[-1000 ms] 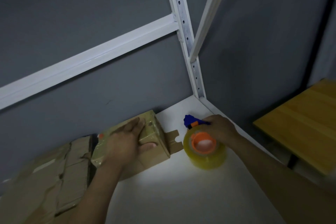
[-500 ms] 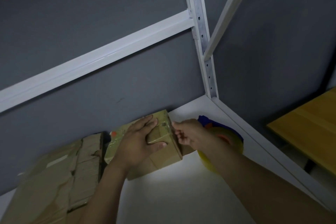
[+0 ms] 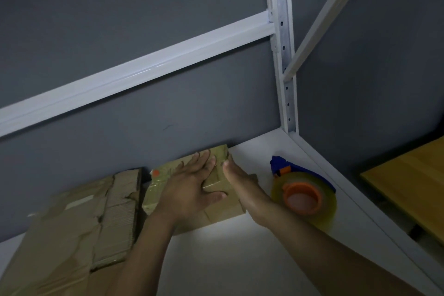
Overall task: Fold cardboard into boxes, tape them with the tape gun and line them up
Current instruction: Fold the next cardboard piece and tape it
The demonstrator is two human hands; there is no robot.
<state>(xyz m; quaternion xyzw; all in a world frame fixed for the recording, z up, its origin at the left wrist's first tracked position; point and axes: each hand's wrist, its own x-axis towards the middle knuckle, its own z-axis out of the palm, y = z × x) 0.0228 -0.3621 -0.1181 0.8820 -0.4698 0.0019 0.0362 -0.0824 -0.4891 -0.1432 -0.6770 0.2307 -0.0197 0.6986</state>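
Observation:
A small taped cardboard box (image 3: 216,209) stands on the white shelf (image 3: 228,259) against the grey back wall. My left hand (image 3: 192,187) lies flat on its top, fingers spread. My right hand (image 3: 242,187) presses edge-on against the box's right side, fingers straight and together. The tape gun (image 3: 302,190), blue with an orange hub and a roll of clear yellowish tape, lies on the shelf just right of my right wrist, held by neither hand.
Flattened and crumpled cardboard (image 3: 72,228) is stacked at the left of the shelf. A white upright post (image 3: 281,55) and crossbars frame the back right corner. A wooden tabletop (image 3: 413,187) sits beyond the shelf's right edge.
My right hand let go of the tape gun, which now lies on the shelf, and moved left to press against the box's right side. My left hand stayed on top.

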